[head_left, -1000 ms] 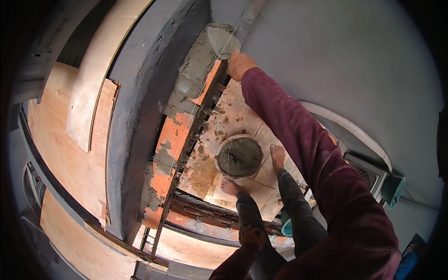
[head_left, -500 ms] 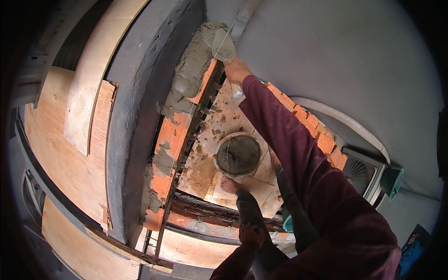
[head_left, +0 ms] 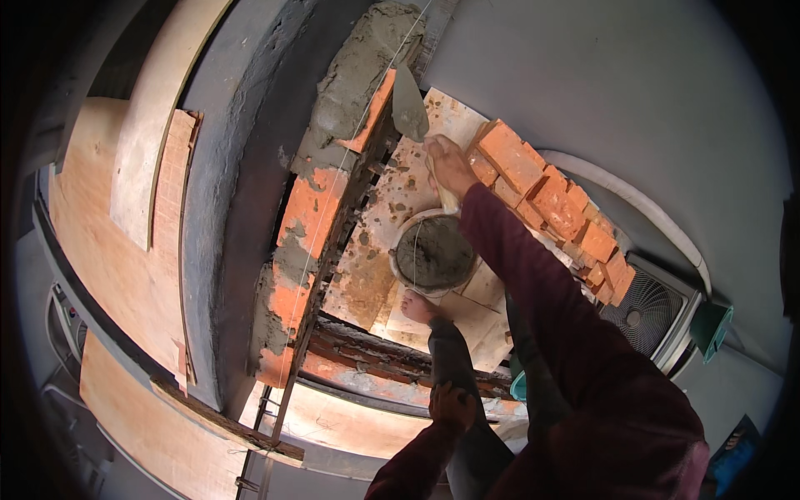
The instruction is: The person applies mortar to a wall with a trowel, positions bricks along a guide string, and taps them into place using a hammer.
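My right hand grips the handle of a trowel, its mortar-coated blade angled up beside the top of a brick course. Wet mortar lies thick on that upper end, under a taut white string. Below my right wrist a round bucket of mortar stands on a stained board, beside my bare left foot. My left hand rests on my left leg with bent fingers, holding nothing that I can see.
Orange bricks are stacked at the right, by a white hose, an outdoor air-conditioner unit and a green container. A grey concrete ledge and plywood sheets are at the left. Grey wall lies beyond.
My right hand and trowel have moved down and right, off the mortar at the top. The view has shifted, and more of the brick stack shows. My left hand stays on my leg.
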The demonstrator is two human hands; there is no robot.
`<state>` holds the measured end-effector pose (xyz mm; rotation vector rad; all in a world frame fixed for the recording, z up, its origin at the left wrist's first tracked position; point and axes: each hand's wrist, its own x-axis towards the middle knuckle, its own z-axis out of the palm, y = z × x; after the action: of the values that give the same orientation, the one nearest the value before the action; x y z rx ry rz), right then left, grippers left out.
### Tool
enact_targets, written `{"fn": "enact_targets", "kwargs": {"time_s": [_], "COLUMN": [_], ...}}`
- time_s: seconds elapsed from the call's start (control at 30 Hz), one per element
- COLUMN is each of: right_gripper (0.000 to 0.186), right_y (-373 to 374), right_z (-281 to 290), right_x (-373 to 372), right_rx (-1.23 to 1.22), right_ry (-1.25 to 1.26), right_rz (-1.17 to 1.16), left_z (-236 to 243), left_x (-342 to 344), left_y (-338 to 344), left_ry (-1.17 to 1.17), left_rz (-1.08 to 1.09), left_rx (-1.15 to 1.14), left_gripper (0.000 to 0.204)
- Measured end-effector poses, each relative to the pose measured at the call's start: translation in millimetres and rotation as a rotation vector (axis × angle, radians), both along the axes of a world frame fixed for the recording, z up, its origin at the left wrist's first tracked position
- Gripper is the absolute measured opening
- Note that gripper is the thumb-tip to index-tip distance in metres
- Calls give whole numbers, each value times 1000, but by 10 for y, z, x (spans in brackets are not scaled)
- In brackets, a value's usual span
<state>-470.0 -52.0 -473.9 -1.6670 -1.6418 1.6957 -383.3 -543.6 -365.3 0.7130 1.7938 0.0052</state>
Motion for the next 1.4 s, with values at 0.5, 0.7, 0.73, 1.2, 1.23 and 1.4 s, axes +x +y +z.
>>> {"fn": "enact_targets", "kwargs": {"time_s": [0.5,0.7,0.73,1.2,1.23,1.4], "right_gripper": [35,32,31,26,26,32], "right_y": [-82,-406,-410,468,477,-335], "right_z": [877,841,816,-679,-692,-505], "right_x": [-303,-91,-28,204,208,636], "right_rx": [242,316,414,696,654,309], "right_ry": [-342,-345,-344,-176,-161,-166], "right_rz": [782,745,720,540,489,359], "left_z": [20,22,34,20,18,-5], "left_x": [121,170,171,321,342,387], "left_y": [99,92,100,16,3,37], "left_ry": [-25,-16,-22,-3,-1,-36], "left_rz": [-10,27,17,41,40,-11], "left_rx": [-59,-80,-80,-23,-15,-52], "left_gripper": [30,31,31,27,27,30]}}
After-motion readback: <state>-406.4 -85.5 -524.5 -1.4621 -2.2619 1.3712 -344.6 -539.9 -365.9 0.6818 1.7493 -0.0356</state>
